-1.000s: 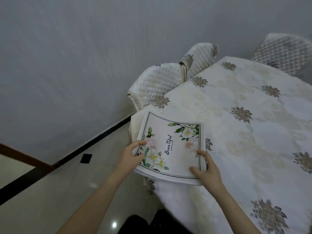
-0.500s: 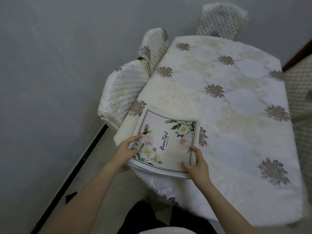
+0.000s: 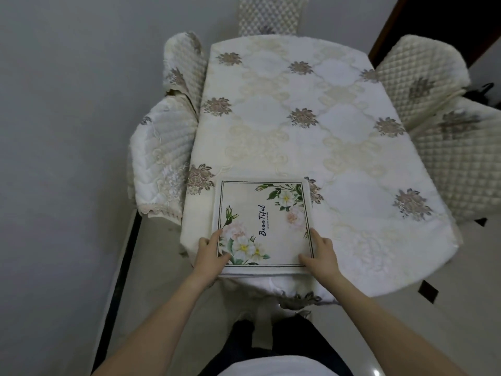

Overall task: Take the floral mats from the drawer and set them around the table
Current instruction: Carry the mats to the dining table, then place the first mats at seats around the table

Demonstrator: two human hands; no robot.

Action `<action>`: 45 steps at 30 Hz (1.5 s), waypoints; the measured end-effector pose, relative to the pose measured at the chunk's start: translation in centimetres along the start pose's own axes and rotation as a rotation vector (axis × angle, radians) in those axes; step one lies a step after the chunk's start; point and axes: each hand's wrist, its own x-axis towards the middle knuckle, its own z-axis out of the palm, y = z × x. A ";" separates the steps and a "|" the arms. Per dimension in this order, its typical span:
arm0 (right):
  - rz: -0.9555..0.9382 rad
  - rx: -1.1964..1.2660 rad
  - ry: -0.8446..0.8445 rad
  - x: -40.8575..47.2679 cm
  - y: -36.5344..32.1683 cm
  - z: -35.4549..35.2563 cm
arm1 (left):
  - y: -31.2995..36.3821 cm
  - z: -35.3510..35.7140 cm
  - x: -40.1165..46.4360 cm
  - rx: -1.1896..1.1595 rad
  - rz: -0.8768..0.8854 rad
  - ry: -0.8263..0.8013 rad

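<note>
Hands: both grip the stack of mats (image 3: 264, 226) at its near corners. The left hand (image 3: 208, 253) pinches the near left corner, thumb lying on the printed flowers, fingers along the side edge. The right hand (image 3: 321, 255) pinches the near right corner, thumb on top, fingers along the right edge.

Mats: a squarish floral stack, several layers showing at the near edge, lying flat on the table (image 3: 352, 147) at its near end, slightly left of the middle. The near edge of the stack sits at, or slightly over, the table's near edge; which one cannot be told.

Key relation: the stack lies straight ahead of the person, between the two hands, so neither hand is clearly nearer. Its printed word runs away from the person, toward the far end of the table.

Table axis: the long way runs from the person to the far end.

Room to move: cloth shows beyond the stack and to its right, up to the far end. Less cloth lies to the stack's left before the table's left edge.

Edges: padded chairs (image 3: 162, 164) press against the left side, more stand along the right side, and one at the far end.

Likely next: probably lifting the top mat off the stack to lay it at a seat.
</note>
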 end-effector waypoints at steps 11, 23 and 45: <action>-0.216 -0.511 -0.054 -0.3 1.0 2.4 | -2.1 0.1 0.9 0.775 0.423 -0.068; -0.200 -0.470 -0.082 0.0 0.7 1.3 | -0.6 -0.7 1.1 0.766 0.345 -0.133; -0.010 -0.126 0.659 -14.3 14.1 -16.6 | 24.0 14.1 -7.2 0.444 1.030 -0.084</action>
